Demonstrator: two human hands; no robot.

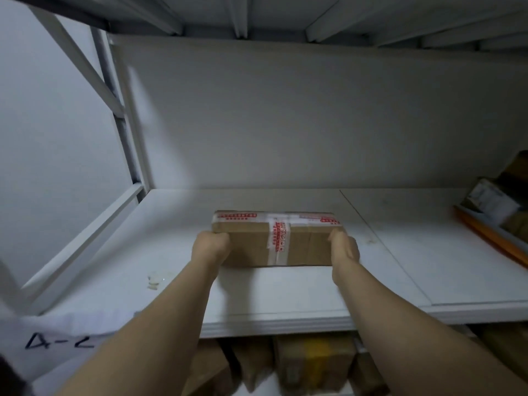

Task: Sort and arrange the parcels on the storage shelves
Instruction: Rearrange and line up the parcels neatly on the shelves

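A: Position of the load?

B: Flat brown cardboard parcel (275, 238), crossed with clear tape printed in red. It is mid-depth on the white shelf board (171, 252), long side parallel to the front edge and well apart from the back wall and the left corner. I cannot tell whether its base touches the board or hangs just above.

A: Grip?

B: The left hand (211, 244) is clamped round the parcel's left end, fingers curled onto it. The right hand (344, 247) is wrapped on the right end likewise. Both are closed on the carton.

A: Surroundings?

B: A seam (383, 244) in the board runs just right of the parcel. Other packages (491, 201) crowd the far right end of the shelf, and more brown cartons (314, 364) sit on the level below. There is a white paper label (63, 338), hand-marked, at the front left corner.

A: The step, as you read it?

B: Placing, most likely. To do it well:
- Keep both ends level and set the base down flat.
- Slide it toward the back edge so the row starts tidy.
- Hold the long side square to the front edge.
- Steer clear of the seam, where a corner could catch.
- Loosen the fingers only once the board carries the weight.
- Leave the taped face up.
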